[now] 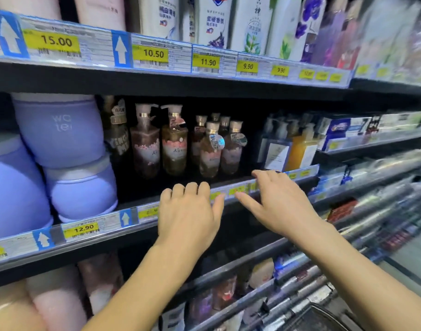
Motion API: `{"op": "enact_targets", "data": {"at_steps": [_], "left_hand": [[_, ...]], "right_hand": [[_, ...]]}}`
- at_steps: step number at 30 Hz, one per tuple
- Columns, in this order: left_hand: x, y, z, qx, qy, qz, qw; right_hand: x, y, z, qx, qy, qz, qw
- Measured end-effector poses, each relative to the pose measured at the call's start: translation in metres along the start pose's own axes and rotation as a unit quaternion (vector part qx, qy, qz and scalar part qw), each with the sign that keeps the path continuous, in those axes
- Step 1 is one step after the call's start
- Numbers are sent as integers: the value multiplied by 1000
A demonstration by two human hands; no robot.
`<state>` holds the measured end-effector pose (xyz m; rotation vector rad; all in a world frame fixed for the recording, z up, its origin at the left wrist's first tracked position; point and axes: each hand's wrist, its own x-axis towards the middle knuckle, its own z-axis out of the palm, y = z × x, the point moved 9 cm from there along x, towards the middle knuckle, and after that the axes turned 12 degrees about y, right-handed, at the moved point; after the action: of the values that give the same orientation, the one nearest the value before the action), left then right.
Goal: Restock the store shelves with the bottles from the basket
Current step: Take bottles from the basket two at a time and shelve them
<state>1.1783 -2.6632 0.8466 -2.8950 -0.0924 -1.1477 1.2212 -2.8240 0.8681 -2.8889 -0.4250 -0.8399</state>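
- Both hands, left hand (188,211) and right hand (278,201), hover empty and unclenched at the shelf (104,225) edge.
- Several bottles (173,144) stand shelved; basket contents unseen.

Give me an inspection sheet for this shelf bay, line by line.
Surface: middle shelf, dark, price-tag strip along its front edge; free space at the front in the middle.
Job's things: pump bottles and capped bottles stand upright toward the back of the shelf; basket, only a dark wire rim at the bottom, contents not visible.
Clutter: lilac packs stacked at left; yellow bottle at right.
Grippers: left hand empty, fingers curled at the shelf edge; right hand empty, open, over the price strip.
Cables: nothing seen.
Surroundings: white bottles on the shelf above; pink packs below; right side blurred.
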Motion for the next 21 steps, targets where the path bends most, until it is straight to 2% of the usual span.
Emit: {"op": "enact_targets", "data": {"at_steps": [7, 15, 21], "left_hand": [[6, 124, 16, -18, -14, 42, 999], [-2, 289, 55, -28, -52, 43, 997], [-5, 356, 89, -14, -85, 31, 996]], "right_hand": [[-38, 118, -2, -31, 7, 21, 999], [-77, 273, 6, -42, -30, 19, 999], [-81, 350, 22, -17, -51, 26, 998]]}}
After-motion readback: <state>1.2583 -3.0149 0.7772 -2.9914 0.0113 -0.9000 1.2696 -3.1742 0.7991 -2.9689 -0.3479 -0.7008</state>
